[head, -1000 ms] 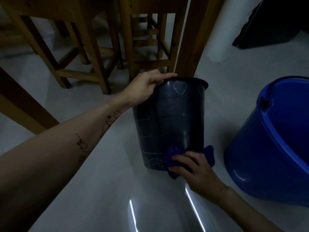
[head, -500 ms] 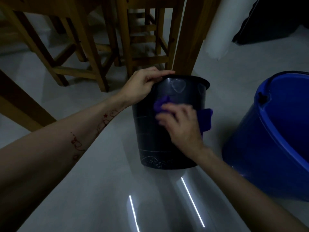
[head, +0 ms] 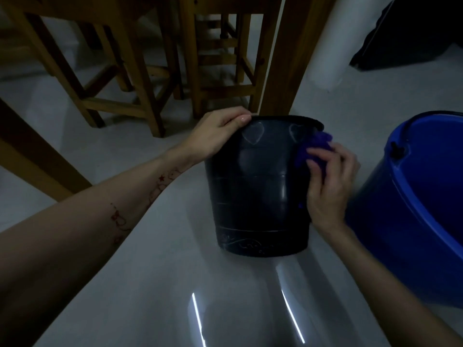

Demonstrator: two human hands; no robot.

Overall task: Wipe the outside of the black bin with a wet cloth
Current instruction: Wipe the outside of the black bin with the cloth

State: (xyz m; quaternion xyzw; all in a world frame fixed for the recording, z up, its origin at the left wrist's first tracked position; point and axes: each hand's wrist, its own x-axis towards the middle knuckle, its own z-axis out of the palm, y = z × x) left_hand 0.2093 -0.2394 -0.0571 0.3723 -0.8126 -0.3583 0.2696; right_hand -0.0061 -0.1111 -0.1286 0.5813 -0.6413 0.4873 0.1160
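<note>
- The right hand (head: 328, 186) has shifted from the front face of the black bin (head: 260, 186), where it was 0.5 s ago, to the bin's right flank just under the rim; 1 s ago it was down at the base.
- The purple cloth (head: 314, 149) is bunched under the right hand's fingers and pressed against the bin wall. The hand is clenched on the cloth.
- The left hand (head: 218, 136) remains clamped on the rim at the bin's left side, fingers curled over the edge, steadying it.
- Judgement: the front has been covered from bottom to top, and wiping is now moving around to the right side. The far side is hidden and probably not yet wiped.
- The bin stands upright on the floor (head: 155, 284), a pale glossy surface showing 2 bright light streaks near the camera.
- A blue bucket (head: 421, 211) stands just beside the bin on the right; its contents cannot be seen.
- Wooden furniture legs (head: 278, 58) stand directly behind the bin; the room is dim.
</note>
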